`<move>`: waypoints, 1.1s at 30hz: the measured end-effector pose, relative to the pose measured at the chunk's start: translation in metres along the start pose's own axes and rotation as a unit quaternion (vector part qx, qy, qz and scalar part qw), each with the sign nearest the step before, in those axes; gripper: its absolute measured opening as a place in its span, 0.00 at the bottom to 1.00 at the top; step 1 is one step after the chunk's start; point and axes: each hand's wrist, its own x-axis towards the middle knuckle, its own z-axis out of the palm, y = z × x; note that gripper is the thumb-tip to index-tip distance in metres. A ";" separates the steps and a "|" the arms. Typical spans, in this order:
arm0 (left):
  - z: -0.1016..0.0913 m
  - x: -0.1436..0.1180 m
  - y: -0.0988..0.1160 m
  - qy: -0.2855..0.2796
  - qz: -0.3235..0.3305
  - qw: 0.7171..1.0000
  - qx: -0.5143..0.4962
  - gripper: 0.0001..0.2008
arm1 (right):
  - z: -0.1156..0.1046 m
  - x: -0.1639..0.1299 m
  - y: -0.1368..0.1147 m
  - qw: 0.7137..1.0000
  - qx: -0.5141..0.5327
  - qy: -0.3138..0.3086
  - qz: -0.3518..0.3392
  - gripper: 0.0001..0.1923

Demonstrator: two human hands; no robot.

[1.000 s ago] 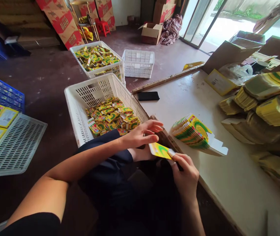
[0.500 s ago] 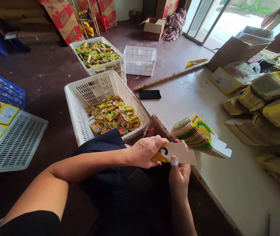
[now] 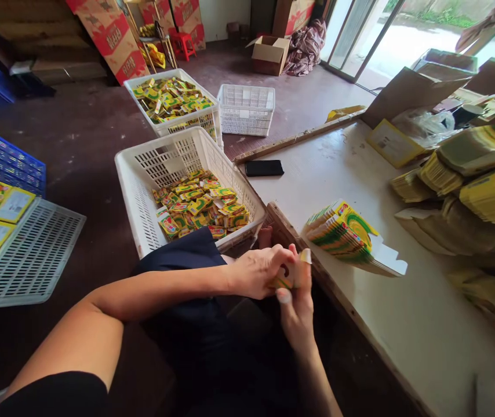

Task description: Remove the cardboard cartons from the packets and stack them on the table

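Observation:
My left hand (image 3: pixel 256 271) is closed around one end of a small yellow and green cardboard box (image 3: pixel 286 275), over my lap. At its other end, my right hand (image 3: pixel 299 301) presses the card between thumb and fingers, with white wrapping on the thumb and a fingertip. Most of the box is hidden by my fingers. A fanned stack of flat yellow and green cartons (image 3: pixel 343 234) lies on the table (image 3: pixel 386 307), just right of my hands. Left of them, a white basket (image 3: pixel 137 191) holds a heap of small folded boxes (image 3: pixel 199 200).
A black phone (image 3: pixel 265 168) lies near the table's far edge. Piles of flat cartons (image 3: pixel 482 179) fill the right side. Behind stand a second filled basket (image 3: pixel 173 101) and another white crate (image 3: pixel 247 110). At left are a grey crate (image 3: pixel 51 249) and a blue crate (image 3: pixel 8 156).
My right hand has moved left, towards my left hand. The white flap that stuck out from the box is now pushed in or folded over under my fingers.

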 end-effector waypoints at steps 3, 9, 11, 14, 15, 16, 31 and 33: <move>0.005 0.000 -0.005 0.059 -0.013 0.998 -0.027 0.32 | -0.005 0.002 0.000 0.992 -0.089 0.004 -0.090 0.21; -0.007 0.006 -0.002 0.104 -0.038 0.993 0.031 0.31 | -0.019 0.015 0.000 0.987 -0.096 0.014 -0.129 0.14; -0.012 0.006 0.000 0.094 -0.053 0.993 0.048 0.28 | -0.020 0.017 -0.002 0.984 -0.118 -0.015 -0.134 0.14; -0.015 0.005 0.001 0.090 -0.036 0.993 0.073 0.26 | -0.022 0.020 -0.006 0.979 -0.136 -0.061 -0.143 0.14; -0.016 0.005 0.002 0.093 -0.027 0.992 0.081 0.26 | -0.024 0.021 -0.007 0.977 -0.135 -0.071 -0.147 0.13; -0.017 0.005 0.002 0.097 -0.021 0.991 0.088 0.27 | -0.027 0.023 -0.008 0.976 -0.131 -0.080 -0.151 0.13; -0.034 0.003 0.000 0.046 -0.037 0.997 0.054 0.36 | -0.037 0.033 -0.015 0.967 -0.154 -0.133 -0.154 0.12; -0.034 0.003 0.000 0.049 -0.034 0.997 0.055 0.34 | -0.039 0.035 -0.018 0.967 -0.139 -0.153 -0.150 0.11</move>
